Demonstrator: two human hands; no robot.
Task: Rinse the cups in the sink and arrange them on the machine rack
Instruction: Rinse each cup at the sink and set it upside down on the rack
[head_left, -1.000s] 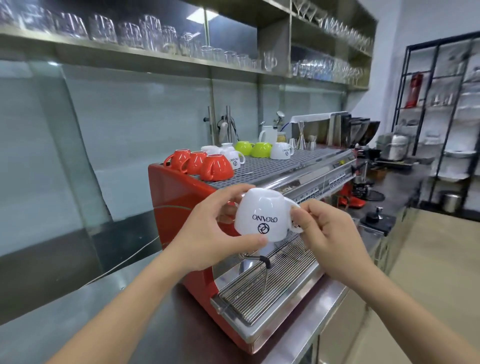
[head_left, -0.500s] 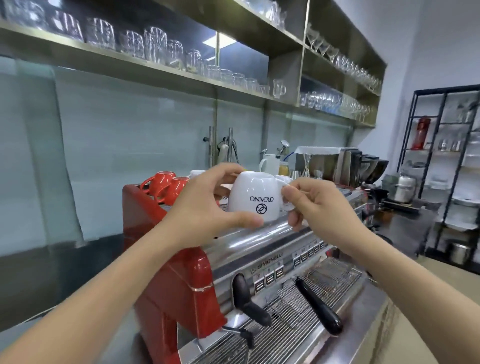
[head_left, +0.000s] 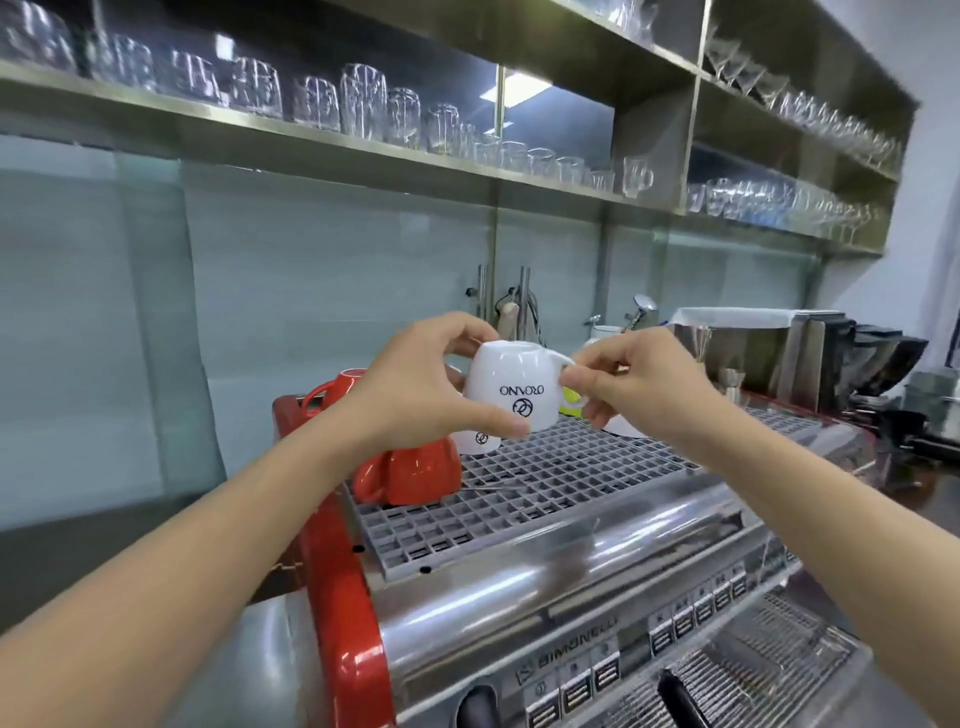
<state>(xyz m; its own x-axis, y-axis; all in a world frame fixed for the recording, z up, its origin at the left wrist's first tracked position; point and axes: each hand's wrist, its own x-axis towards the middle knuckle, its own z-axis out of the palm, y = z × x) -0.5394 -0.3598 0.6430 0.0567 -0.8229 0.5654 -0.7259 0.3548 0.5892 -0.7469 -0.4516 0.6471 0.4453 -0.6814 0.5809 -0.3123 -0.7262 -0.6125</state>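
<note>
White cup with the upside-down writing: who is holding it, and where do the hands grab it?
Both hands hold the white cup upside down: the left hand grips its body, the right hand pinches its handle.

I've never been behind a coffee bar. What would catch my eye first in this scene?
Most likely the white cup held upside down at the centre, pinched between the left hand and the right hand just above the grey grid rack on top of the red and chrome espresso machine. Next, the red cups upside down at the rack's left end, and rows of glasses on the shelf above.
</note>
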